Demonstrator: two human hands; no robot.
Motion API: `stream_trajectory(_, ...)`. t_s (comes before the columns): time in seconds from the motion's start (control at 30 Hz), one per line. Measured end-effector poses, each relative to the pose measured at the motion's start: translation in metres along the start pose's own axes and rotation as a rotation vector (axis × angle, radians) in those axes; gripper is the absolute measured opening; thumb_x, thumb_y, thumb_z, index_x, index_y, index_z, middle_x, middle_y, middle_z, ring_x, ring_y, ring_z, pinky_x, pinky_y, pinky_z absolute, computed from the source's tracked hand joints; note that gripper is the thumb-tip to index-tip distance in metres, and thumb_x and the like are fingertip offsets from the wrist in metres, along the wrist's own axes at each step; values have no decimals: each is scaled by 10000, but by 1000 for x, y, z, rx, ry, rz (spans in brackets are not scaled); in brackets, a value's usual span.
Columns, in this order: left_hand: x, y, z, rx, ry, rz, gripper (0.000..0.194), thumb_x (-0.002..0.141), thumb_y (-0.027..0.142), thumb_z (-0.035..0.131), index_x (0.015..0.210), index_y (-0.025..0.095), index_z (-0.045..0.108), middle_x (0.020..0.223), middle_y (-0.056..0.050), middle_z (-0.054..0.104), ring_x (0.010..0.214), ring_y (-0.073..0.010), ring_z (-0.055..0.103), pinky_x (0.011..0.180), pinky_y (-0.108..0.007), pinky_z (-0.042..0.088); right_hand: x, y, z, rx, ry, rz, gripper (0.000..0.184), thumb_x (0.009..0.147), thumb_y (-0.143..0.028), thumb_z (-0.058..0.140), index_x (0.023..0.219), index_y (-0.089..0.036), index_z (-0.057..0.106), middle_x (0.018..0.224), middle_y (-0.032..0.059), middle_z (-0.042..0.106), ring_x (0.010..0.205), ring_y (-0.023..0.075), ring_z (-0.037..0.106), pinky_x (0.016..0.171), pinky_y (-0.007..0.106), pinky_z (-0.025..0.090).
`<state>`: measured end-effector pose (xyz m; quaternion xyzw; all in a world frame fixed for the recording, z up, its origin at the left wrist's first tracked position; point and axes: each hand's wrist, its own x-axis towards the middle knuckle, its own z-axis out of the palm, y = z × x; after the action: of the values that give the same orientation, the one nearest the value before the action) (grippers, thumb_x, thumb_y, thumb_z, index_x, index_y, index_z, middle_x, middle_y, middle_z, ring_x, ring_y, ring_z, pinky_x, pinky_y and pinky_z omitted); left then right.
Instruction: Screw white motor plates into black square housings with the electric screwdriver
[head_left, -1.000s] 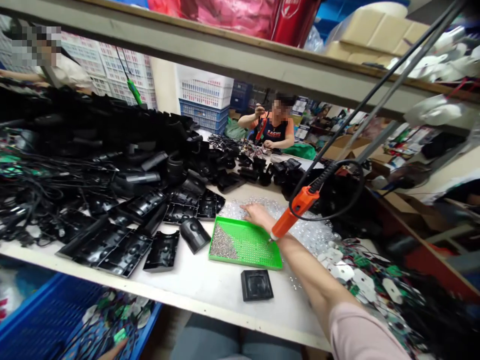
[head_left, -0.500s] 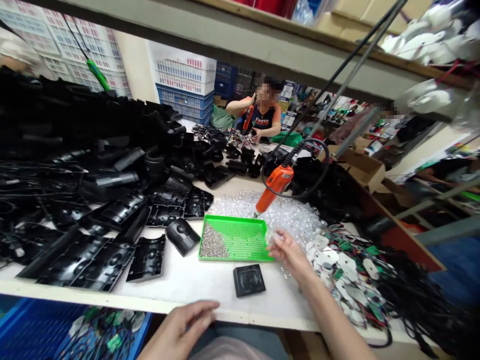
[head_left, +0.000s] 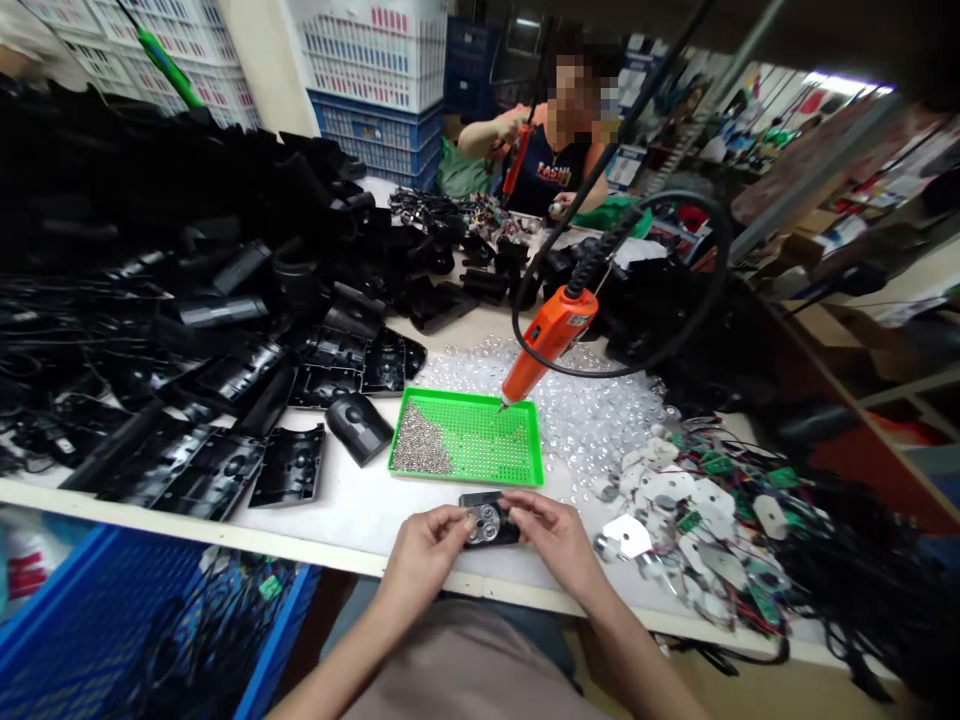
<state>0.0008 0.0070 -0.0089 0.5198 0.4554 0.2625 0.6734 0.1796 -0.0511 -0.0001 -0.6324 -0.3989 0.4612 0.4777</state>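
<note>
Stacked crates (head_left: 375,140) stand well beyond the green tray (head_left: 487,480), and a person (head_left: 555,165) works across the white table (head_left: 352,500) from me. Just on my side of the tray is the small black housing (head_left: 480,499), a clear piece (head_left: 487,522) on top. My left hand (head_left: 426,550) pinches the clear piece's left edge; my right hand (head_left: 559,540) grasps the housing's right end, thumb and fingers closed around it. Silver screws (head_left: 421,445) fill the tray's left part. An orange screwdriver (head_left: 551,340) hangs above its far right corner; black casings (head_left: 292,465) lie left of it.
</note>
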Motion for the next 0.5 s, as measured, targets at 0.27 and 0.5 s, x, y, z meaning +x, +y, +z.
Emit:
stream_trajectory(0.27,-7,1,-2,217,-2,148,327,753,325,755,1077,288,743,1074,-71,719,1033,-307,595,1007,-403,400,-4,4,-22,-443,-151,-432,189,898,-216,575,977,-233,746,889,43,744,831,168,676,758,306,550)
stream_trajectory(0.5,15,-15,-13,378,-136,254,584,704,333,803,1262,303,634,1326,-102,593,1268,-363,453,1148,-522,202,-3,30,-13,-951,7,-935,263,923,-98,490,1050,-215,690,987,44,760,854,195,641,717,348,461)
